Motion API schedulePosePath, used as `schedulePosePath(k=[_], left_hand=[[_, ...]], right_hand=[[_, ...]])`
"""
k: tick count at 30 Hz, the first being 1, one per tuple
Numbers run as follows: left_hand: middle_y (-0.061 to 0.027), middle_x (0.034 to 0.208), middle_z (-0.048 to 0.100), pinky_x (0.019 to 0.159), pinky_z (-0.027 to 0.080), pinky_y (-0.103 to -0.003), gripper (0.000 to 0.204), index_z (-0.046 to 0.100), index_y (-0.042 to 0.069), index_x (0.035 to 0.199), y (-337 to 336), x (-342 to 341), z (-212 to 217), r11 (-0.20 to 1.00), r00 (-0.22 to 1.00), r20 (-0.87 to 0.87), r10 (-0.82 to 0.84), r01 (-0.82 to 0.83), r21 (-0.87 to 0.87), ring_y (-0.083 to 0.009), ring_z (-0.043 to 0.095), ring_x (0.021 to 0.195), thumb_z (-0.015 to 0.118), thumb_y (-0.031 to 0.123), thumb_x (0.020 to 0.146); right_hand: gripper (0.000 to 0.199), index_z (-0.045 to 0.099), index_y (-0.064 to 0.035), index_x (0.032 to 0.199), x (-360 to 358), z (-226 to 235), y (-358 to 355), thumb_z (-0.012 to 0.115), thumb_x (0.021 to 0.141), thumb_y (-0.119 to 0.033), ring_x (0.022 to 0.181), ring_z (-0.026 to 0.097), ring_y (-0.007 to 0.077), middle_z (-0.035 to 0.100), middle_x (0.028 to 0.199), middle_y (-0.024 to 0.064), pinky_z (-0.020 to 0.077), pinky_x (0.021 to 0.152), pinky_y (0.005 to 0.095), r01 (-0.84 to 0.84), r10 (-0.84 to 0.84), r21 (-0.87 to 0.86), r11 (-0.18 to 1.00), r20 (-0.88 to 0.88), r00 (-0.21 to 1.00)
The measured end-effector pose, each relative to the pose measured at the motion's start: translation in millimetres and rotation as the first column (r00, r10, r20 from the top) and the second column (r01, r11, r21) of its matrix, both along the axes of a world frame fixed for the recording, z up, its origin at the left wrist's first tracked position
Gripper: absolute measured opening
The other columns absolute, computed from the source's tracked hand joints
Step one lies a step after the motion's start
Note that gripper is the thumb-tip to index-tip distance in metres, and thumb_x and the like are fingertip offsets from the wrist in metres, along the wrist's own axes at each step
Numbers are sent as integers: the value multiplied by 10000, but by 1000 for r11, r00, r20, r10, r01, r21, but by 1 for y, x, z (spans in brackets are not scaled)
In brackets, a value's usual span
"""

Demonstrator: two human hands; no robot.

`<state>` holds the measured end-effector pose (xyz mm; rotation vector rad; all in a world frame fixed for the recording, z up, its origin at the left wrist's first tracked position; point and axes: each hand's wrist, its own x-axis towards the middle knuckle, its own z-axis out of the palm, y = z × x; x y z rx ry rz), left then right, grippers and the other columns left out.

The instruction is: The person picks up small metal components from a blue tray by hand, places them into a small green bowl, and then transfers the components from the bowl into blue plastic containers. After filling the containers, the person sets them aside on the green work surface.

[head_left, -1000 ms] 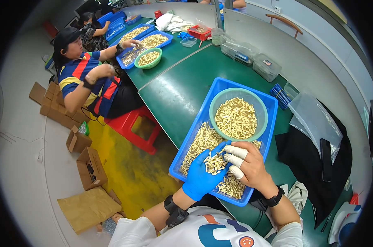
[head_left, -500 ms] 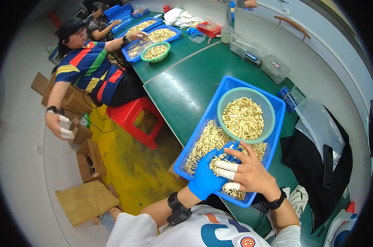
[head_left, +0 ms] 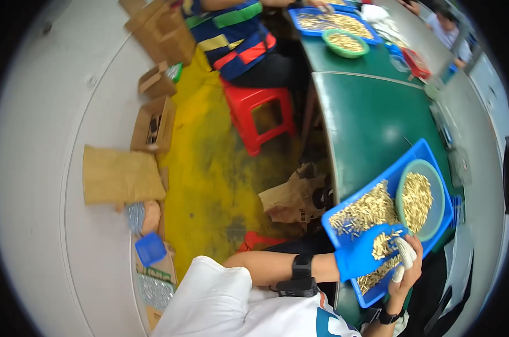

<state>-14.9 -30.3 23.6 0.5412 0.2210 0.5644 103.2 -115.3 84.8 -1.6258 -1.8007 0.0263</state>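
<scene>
My left hand (head_left: 367,250), in a blue glove, is cupped palm up over the blue tray (head_left: 362,296). It holds a heap of small brass pins (head_left: 381,245). My right hand (head_left: 407,268) has white covers on some fingers. Those fingers curl in against the edge of the left palm; what they pinch, if anything, is too blurred to tell. More loose pins lie in the tray on both sides of the glove. A pale green bowl (head_left: 401,196) full of the same pins stands in the tray's far right part.
Across the green table (head_left: 372,118), a person in a striped shirt (head_left: 232,33) sits on a red stool (head_left: 254,106) by another blue tray and a green bowl (head_left: 347,53). Cardboard boxes (head_left: 153,123) line the floor at left. Clear plastic containers (head_left: 459,167) stand along the right wall.
My view has swung left, so the tray and both hands now appear farther right. My right fingers, spread before, are now bent closer to the left palm.
</scene>
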Motion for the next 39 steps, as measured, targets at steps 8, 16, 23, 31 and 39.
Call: schedulePosePath(k=[8,16,23,31,39], left_hand=[[-102,1321,515,994,451,-308,434,445,2,1353,6,-16,12,863,986,-155,63,24,504,-186,513,1185,539,63,934],[-138,1445,407,1117,306,-398,570,326,0,1440,25,-10,37,759,948,245,-203,310,-573,-272,419,1308,332,341,983],[-142,1437,408,1102,328,-430,543,339,39,1444,19,-7,17,694,869,430,-244,467,-549,-284,437,1283,298,345,997],[-150,1447,394,1105,321,-453,541,331,67,1455,24,-4,34,786,955,215,-202,289,-547,-294,427,1294,300,352,995],[-152,1448,394,1112,314,-432,543,324,52,1455,21,-9,28,753,914,357,-192,371,-544,-291,426,1296,311,338,994]], right_hand=[[478,652,0,1035,-5,7,0,433,961,-418,1010,601,364,658,1013,175,439,940,527,110,-110,22,994,7,994],[423,658,-90,1120,12,1,-4,526,914,-434,1094,561,366,624,1173,121,444,931,523,-30,33,93,995,-31,999],[525,655,-118,1139,2,12,2,566,841,-540,1260,437,375,576,1290,66,306,1047,578,-80,90,-60,995,182,979],[496,662,-146,1131,9,6,-2,646,785,-501,1310,405,365,586,1284,21,203,1085,624,-119,125,-74,990,79,989],[462,671,-151,1136,9,3,2,635,804,-470,1283,446,340,607,1253,-28,185,1086,644,-54,62,-53,997,177,982]])
